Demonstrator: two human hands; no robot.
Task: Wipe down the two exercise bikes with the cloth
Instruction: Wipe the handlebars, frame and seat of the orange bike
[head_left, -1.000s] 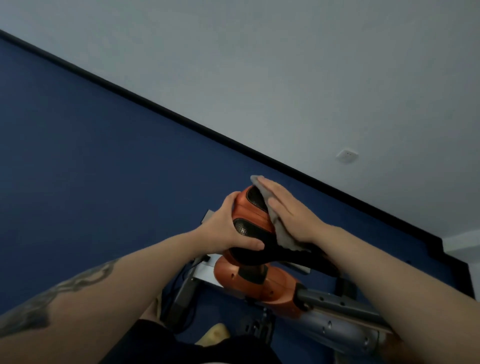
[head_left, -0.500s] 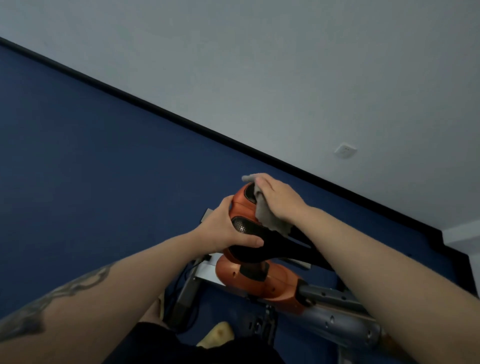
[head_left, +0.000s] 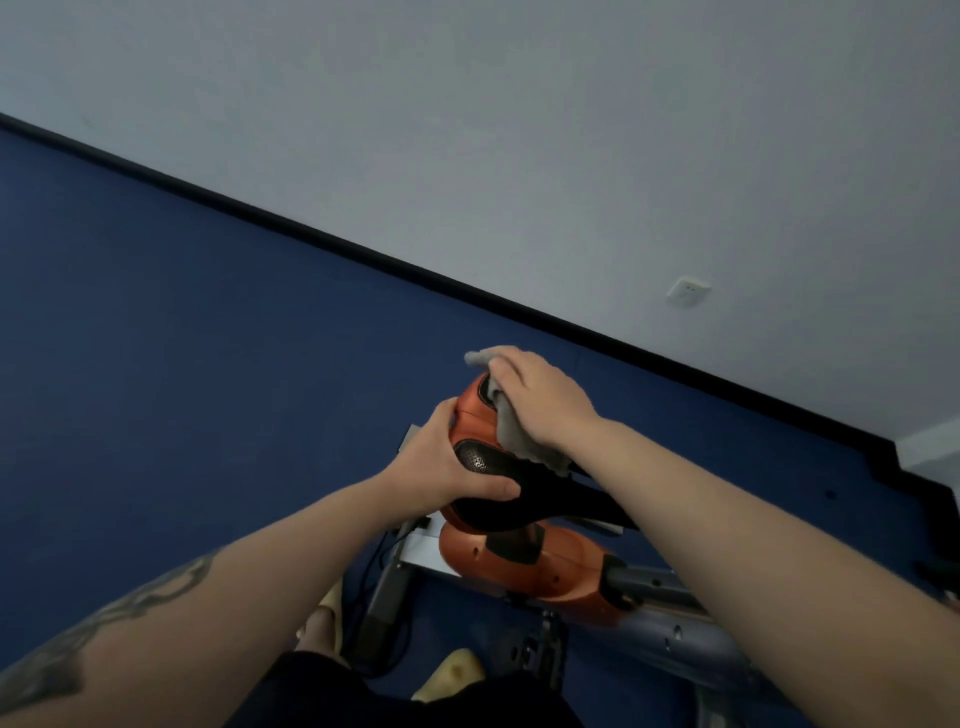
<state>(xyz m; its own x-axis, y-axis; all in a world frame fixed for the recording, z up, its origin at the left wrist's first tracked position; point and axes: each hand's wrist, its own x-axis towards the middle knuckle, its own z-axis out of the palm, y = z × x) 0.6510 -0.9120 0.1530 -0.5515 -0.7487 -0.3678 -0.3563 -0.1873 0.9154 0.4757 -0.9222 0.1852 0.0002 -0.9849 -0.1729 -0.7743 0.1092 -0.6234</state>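
Note:
An orange and black bike saddle (head_left: 498, 467) sits at the centre of the head view, above the orange body of the exercise bike (head_left: 524, 566). My left hand (head_left: 447, 467) grips the saddle's left side, thumb across the black perforated pad. My right hand (head_left: 540, 400) holds a grey cloth (head_left: 511, 431) against the saddle's top rear, fingers curled over it. One corner of the cloth pokes out past my fingertips. The bike's grey frame (head_left: 670, 618) runs off to the lower right under my right forearm.
A blue floor fills the left and middle, meeting a grey wall along a black skirting board (head_left: 363, 249). A white wall socket (head_left: 688, 292) is on the wall. My feet in pale slippers (head_left: 452, 675) stand beside the bike's grey base and a black cable (head_left: 374, 561).
My right hand has gone from lying flat on the cloth to curling over it, and has slid toward the saddle's rear tip. My left hand keeps the same grip.

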